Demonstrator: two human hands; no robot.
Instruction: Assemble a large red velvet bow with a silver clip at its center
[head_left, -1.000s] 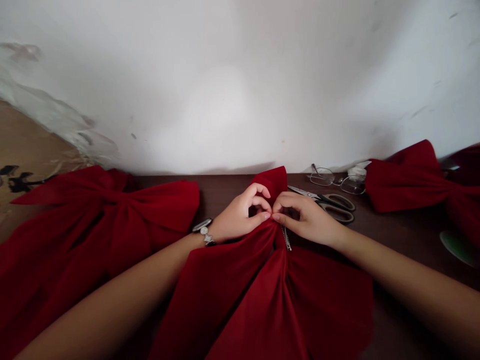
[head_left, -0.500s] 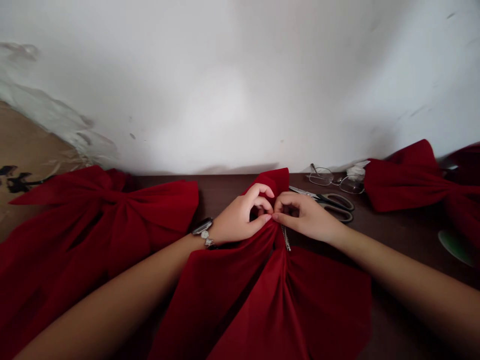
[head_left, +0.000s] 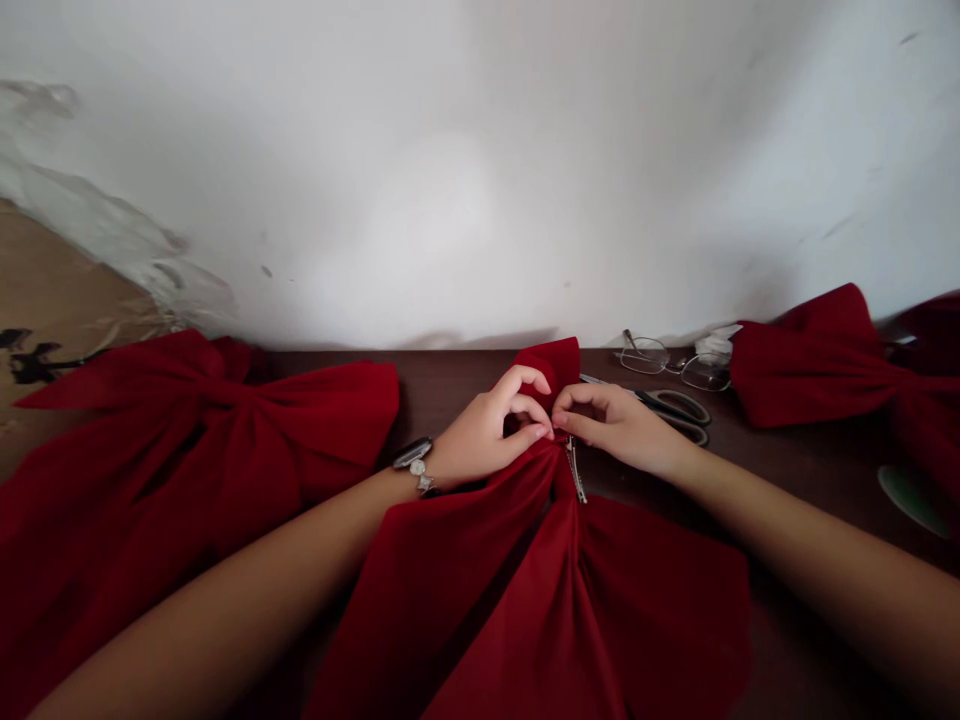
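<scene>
A large red fabric bow [head_left: 540, 590] lies in front of me, gathered at its middle, with its tails spread toward me. My left hand [head_left: 517, 420], wearing a watch and a bracelet on its wrist, pinches the gathered middle between thumb and fingers. Close beside it, my right hand [head_left: 607, 425] is closed at the same spot, thumb against forefinger. Any thread or small piece between the fingertips is too small to make out. A slim metal clip [head_left: 576, 470] sticks out of the bow's centre just below my right fingertips.
Scissors [head_left: 675, 405] with dark handles lie behind my right hand, near eyeglasses [head_left: 675, 365]. Another red bow [head_left: 225, 410] spreads out at left, and one more red bow [head_left: 817, 360] rests at right. A green disc [head_left: 911, 498] lies at the right. Behind the table rises a white wall [head_left: 465, 200].
My fingertips have drawn slightly apart at the bow's middle, the right ones shifting a little right. More of the clip's top shows. The view has moved slightly.
</scene>
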